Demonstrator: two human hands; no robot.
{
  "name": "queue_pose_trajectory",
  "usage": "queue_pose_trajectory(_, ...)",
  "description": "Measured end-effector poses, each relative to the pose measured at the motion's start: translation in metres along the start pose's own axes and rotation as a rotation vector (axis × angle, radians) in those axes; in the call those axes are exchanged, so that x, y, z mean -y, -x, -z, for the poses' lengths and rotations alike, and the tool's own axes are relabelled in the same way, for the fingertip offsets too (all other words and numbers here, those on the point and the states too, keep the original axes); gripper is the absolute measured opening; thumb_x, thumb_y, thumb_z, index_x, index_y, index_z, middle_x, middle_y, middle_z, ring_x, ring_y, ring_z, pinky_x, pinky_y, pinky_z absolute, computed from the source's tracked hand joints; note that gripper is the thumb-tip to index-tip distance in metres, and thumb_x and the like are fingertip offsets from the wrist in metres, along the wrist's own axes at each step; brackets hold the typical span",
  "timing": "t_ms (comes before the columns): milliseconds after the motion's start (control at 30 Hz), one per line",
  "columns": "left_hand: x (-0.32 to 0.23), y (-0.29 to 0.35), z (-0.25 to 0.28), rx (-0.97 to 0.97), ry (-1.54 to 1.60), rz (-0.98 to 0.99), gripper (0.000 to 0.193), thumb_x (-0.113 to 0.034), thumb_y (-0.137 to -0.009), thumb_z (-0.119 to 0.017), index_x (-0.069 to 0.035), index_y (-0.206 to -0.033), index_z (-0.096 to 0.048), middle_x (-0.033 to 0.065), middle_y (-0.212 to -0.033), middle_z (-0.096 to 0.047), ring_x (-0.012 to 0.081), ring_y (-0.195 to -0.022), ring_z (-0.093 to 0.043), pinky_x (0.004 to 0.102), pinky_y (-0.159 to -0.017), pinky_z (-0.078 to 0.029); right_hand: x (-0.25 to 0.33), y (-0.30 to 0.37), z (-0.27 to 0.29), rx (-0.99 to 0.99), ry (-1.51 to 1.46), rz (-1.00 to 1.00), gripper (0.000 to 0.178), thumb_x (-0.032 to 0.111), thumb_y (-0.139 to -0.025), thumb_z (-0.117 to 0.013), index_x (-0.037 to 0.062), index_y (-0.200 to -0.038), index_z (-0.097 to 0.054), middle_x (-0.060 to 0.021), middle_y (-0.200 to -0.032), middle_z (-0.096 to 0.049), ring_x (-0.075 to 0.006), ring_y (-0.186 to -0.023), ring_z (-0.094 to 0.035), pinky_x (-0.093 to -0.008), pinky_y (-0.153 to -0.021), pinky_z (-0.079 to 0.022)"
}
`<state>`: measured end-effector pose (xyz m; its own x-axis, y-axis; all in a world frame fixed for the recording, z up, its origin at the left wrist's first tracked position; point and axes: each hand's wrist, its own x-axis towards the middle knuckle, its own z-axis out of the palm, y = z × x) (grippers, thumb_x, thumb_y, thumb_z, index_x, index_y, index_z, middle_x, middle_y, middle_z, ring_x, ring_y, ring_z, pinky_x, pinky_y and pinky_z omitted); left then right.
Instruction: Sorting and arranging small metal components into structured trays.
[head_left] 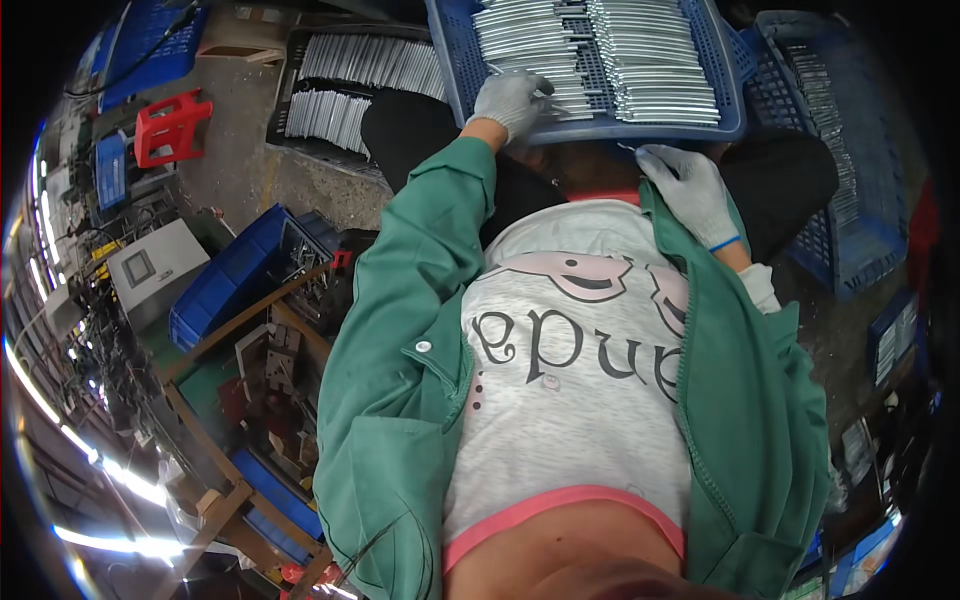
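Observation:
A blue plastic crate (735, 90) is in front of me, packed with two columns of thin silvery metal rods (660, 65). My left hand (508, 103), in a pale knitted glove, reaches over its near left corner. Its fingers curl down at the ends of the rods, and what they grip is hidden. My right hand (692, 190), gloved too, is below the near rim of the crate. Its thumb and fingertips are together, with a thin shiny tip (626, 147) showing at them; most of that piece is hidden.
A dark crate of similar rods (325, 115) stands on the floor at left, and another blue crate (840, 240) at right. Farther left are a red stool (172, 125), a blue bin (225, 275), a grey box (158, 268) and a wooden frame (205, 435).

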<state>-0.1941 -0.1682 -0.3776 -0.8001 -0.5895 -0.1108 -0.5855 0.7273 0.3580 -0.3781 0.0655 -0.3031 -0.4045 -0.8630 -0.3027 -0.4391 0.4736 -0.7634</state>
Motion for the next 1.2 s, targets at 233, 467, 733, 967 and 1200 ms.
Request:
queue_pose_trajectory(233,0.032,-0.028,-0.037,0.083,-0.324,-0.039,0.025,-0.022,-0.087,-0.057,-0.012,-0.102,-0.074,0.0119,-0.098,-0.073,0.0358,-0.087,-0.068,0.0454,-0.081,-0.052,0.004,0.005,0.006,-0.028,-0.053,-0.012,0.042,0.040,-0.090,-0.067,0.0028,-0.107,-0.074,-0.0137,-0.099,-0.076,-0.0278,-0.081,-0.073,-0.0319,-0.071,-0.054)
queue_pose_trajectory(467,0.018,-0.028,-0.043,0.184,-0.326,0.083,0.025,-0.022,-0.090,-0.052,-0.012,-0.105,-0.071,0.0130,-0.099,-0.071,0.0369,-0.090,-0.066,0.0458,-0.081,-0.052,0.000,0.004,0.007,-0.035,-0.012,-0.001,0.041,0.040,-0.090,-0.067,0.0034,-0.107,-0.075,-0.0140,-0.098,-0.076,-0.0283,-0.080,-0.073,-0.0323,-0.071,-0.055)
queue_pose_trajectory(733,0.032,-0.031,-0.025,0.225,-0.403,-0.119,0.025,-0.021,-0.094,-0.049,-0.012,-0.108,-0.068,0.0151,-0.102,-0.069,0.0361,-0.091,-0.066,0.0445,-0.082,-0.052,-0.007,0.002,0.007,-0.025,-0.068,0.001,0.038,0.036,-0.091,-0.067,0.0032,-0.108,-0.074,-0.0132,-0.095,-0.077,-0.0254,-0.075,-0.072,-0.0304,-0.069,-0.054)
queue_pose_trajectory(967,0.051,-0.025,-0.046,0.096,-0.437,-0.160,0.026,-0.021,-0.093,-0.050,-0.006,-0.100,-0.070,0.0154,-0.101,-0.072,0.0373,-0.086,-0.069,0.0470,-0.078,-0.054,0.003,0.003,0.011,0.006,-0.040,-0.020,0.033,0.031,-0.091,-0.067,0.0032,-0.108,-0.075,-0.0114,-0.094,-0.077,-0.0226,-0.072,-0.071,-0.0289,-0.067,-0.053)
queue_pose_trajectory(1200,0.025,-0.038,-0.052,0.145,-0.504,-0.110,0.020,-0.024,-0.089,-0.056,-0.008,-0.096,-0.067,0.0153,-0.096,-0.070,0.0350,-0.085,-0.069,0.0461,-0.075,-0.054,-0.004,0.002,0.007,0.001,0.006,-0.014,0.033,0.034,-0.091,-0.066,0.0064,-0.107,-0.075,-0.0101,-0.094,-0.077,-0.0253,-0.074,-0.070,-0.0320,-0.067,-0.053)
